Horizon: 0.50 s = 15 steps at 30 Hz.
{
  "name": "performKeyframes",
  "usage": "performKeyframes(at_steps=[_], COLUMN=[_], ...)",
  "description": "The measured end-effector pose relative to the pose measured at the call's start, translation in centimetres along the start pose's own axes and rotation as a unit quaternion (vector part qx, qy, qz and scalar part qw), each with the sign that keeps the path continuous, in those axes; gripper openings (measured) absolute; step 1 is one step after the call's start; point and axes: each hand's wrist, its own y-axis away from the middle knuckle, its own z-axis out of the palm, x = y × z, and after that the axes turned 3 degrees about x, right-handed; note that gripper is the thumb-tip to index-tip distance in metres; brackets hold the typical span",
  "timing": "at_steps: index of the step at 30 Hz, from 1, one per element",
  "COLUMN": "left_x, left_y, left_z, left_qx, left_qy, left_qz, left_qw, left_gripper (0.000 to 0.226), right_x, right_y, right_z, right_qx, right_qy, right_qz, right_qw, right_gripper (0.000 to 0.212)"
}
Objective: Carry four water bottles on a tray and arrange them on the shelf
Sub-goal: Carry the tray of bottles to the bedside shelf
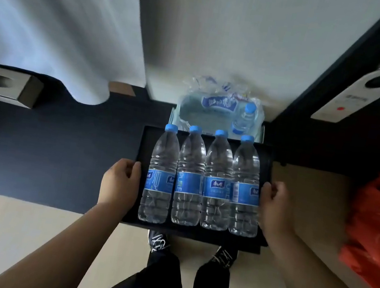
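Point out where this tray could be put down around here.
Free: the dark surface between the left hand and the grey box. Crowded: the torn bottle pack past the tray, and the red bag to the right.

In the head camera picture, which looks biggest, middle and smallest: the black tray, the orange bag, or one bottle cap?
1. Black tray, biggest.
2. Orange bag, though the picture's edge cuts it off, so its full size is unsure.
3. Blue bottle cap, smallest by far.

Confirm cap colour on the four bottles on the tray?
Blue caps on all four, matching the blue labels; the tray is black. Head view.
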Motion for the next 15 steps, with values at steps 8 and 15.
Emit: performKeyframes(at_steps=[8,15], left_x=[4.7,6.1], left_y=[-3.0,-4.8], left_z=[-6.2,-10.2], left_qx=[0.035,0.045], left_qy=[0.033,0.036], left_qz=[0.033,0.051], left_qw=[0.998,0.997], left_gripper=[0.022,0.028], right_x=[-7.8,-13.0], right_y=[-0.1,0.7], right_z=[-1.8,-2.2], right_qx=[0.042,0.076], right_qy=[0.001,0.042], right_qz=[-0.042,-0.071], right_qw=[0.998,0.994], right_gripper=[0.022,0.017])
